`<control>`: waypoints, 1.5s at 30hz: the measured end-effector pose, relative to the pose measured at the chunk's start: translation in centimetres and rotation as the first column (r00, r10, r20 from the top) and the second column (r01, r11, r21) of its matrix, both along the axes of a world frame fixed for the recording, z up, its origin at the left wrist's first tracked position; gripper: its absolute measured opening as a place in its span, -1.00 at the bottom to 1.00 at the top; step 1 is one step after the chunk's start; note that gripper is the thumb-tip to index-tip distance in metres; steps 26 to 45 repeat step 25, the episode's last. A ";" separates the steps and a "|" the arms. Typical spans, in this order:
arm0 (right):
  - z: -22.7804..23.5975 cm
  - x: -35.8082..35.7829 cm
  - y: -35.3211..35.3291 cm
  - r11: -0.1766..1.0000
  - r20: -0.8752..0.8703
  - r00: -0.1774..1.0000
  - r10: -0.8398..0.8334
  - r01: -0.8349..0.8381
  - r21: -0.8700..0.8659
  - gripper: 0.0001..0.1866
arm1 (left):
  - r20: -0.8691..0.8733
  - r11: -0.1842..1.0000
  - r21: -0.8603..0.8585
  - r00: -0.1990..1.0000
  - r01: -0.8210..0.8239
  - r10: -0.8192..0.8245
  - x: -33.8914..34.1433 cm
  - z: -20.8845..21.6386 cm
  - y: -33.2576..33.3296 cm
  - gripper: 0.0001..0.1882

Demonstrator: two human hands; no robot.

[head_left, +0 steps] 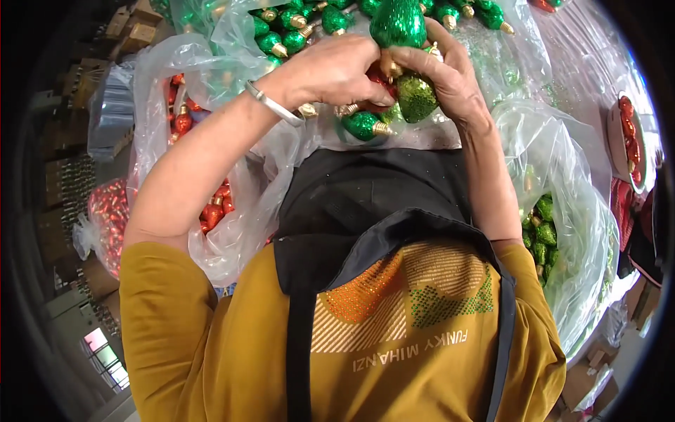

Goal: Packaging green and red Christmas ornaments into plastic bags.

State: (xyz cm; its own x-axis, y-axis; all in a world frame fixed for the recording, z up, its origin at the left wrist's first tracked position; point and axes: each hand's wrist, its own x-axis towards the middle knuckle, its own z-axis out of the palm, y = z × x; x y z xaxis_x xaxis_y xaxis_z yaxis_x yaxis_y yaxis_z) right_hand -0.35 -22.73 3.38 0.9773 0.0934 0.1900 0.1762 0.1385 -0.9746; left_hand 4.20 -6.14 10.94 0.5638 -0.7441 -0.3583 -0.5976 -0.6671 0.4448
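My right hand (453, 77) is closed, its thumb across the gold neck of a large dark green glitter bulb-shaped ornament (398, 24). A lime green glitter ornament (417, 97) with a gold cap hangs beneath the same fingers. My left hand (334, 74), a pale bangle at its wrist, is closed with its fingertips at a red ornament (383, 81) between the hands. The hands partly cover that red piece. Another dark green bulb ornament (363, 125) with a gold screw-like base lies on the work surface just below them.
Beyond my hands lie several green bulb ornaments (295, 39) on plastic. A clear bag with red ornaments (214, 211) stands at my left, and one with lime green ornaments (541, 235) at my right. A white tub (622, 165) of red pieces sits far right.
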 end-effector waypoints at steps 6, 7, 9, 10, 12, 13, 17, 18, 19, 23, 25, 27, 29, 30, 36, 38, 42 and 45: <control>-0.9 -0.4 -0.5 0.998 -0.014 1.000 -0.026 0.027 0.055 -0.43 | 0.131 0.980 -0.196 0.990 -0.028 0.054 -1.1 -6.0 1.4 -0.74; -0.9 -0.6 -0.5 0.999 -0.030 0.999 -0.030 0.031 0.023 -0.42 | 0.276 0.980 -0.177 0.960 0.090 -0.039 -1.9 -6.8 1.2 -0.76; -0.5 -0.4 -0.4 0.999 -0.047 0.998 -0.029 0.027 -0.044 -0.40 | 0.416 0.972 -0.149 0.903 0.180 -0.103 -2.4 -7.7 1.6 -0.77; -0.2 -0.5 -0.3 0.998 -0.052 0.998 -0.024 0.021 -0.057 -0.40 | 0.361 0.970 -0.127 0.921 0.207 -0.149 -2.4 -8.1 1.6 -0.77; 0.9 -0.6 0.2 0.943 0.136 0.990 0.024 0.023 -0.333 -0.39 | 0.247 0.958 -0.090 0.938 0.271 -0.242 -2.4 -8.7 1.7 -0.74; 1.4 -0.6 0.4 0.889 0.222 0.973 0.060 0.049 -0.456 -0.38 | 0.247 0.956 -0.099 0.938 0.275 -0.244 -2.4 -8.8 2.0 -0.74; 3.1 1.9 0.0 0.580 0.081 0.904 0.420 -0.198 -0.790 -0.36 | 0.211 0.901 -0.166 0.907 0.400 -0.364 -3.0 -8.2 3.9 -0.63; 3.6 2.6 -0.2 0.576 0.081 0.910 0.407 -0.187 -0.795 -0.36 | 0.146 0.912 -0.182 0.927 0.368 -0.345 -3.2 -8.1 4.0 -0.59; 4.1 3.3 -0.4 0.508 -0.018 0.879 0.476 -0.291 -0.811 -0.37 | 0.080 0.922 -0.194 0.942 0.334 -0.325 -3.4 -8.0 4.1 -0.54; 5.5 4.9 0.2 0.238 -0.276 0.753 0.597 -0.495 -0.836 -0.39 | -0.077 0.962 -0.022 0.959 0.271 -0.272 -3.9 -4.7 3.8 -0.40; 6.1 5.4 1.3 0.008 -0.404 0.684 0.608 -0.514 -0.858 -0.42 | -0.064 0.967 0.065 0.968 0.245 -0.241 -4.4 -4.3 3.7 -0.38; 6.1 5.4 1.3 0.008 -0.404 0.684 0.608 -0.514 -0.858 -0.42 | -0.064 0.967 0.065 0.968 0.245 -0.241 -4.4 -4.3 3.7 -0.38; 6.1 5.4 1.3 0.008 -0.404 0.684 0.608 -0.514 -0.858 -0.42 | -0.064 0.967 0.065 0.968 0.245 -0.241 -4.4 -4.3 3.7 -0.38; 6.1 5.4 1.3 0.008 -0.404 0.684 0.608 -0.514 -0.858 -0.42 | -0.064 0.967 0.065 0.968 0.245 -0.241 -4.4 -4.3 3.7 -0.38; 6.1 5.4 1.3 0.008 -0.404 0.684 0.608 -0.514 -0.858 -0.42 | -0.064 0.967 0.065 0.968 0.245 -0.241 -4.4 -4.3 3.7 -0.38; 6.1 5.4 1.3 0.008 -0.404 0.684 0.608 -0.514 -0.858 -0.42 | -0.064 0.967 0.065 0.968 0.245 -0.241 -4.4 -4.3 3.7 -0.38; 6.1 5.4 1.3 0.008 -0.404 0.684 0.608 -0.514 -0.858 -0.42 | -0.064 0.967 0.065 0.968 0.245 -0.241 -4.4 -4.3 3.7 -0.38; 6.1 5.4 1.3 0.008 -0.404 0.684 0.608 -0.514 -0.858 -0.42 | -0.064 0.967 0.065 0.968 0.245 -0.241 -4.4 -4.3 3.7 -0.38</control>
